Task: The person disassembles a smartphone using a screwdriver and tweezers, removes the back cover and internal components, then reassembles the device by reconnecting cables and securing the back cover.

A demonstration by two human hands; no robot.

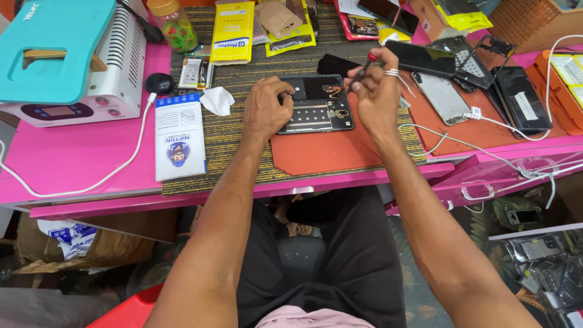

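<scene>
under left hand (267, 108) fingers: opened phone (317, 104), pinned flat, looks fragile—hold edges; right hand (378, 91) pinches screwdriver (364, 67).

Both forearms are extended forward. The left hand (267, 108) is pressed down, fingers curled; the right hand (378, 91) is raised, fingertips pinched together.

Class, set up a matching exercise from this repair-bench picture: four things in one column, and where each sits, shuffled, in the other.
Things:
1. opened phone
2. screwdriver
3. white machine
4. crumpled tissue

Places:
A. far left of the pink desk
B. in the right hand
C. under the left hand, on the woven mat
D. on the mat, left of the left hand

Pairs: 1-C, 2-B, 3-A, 4-D
</scene>
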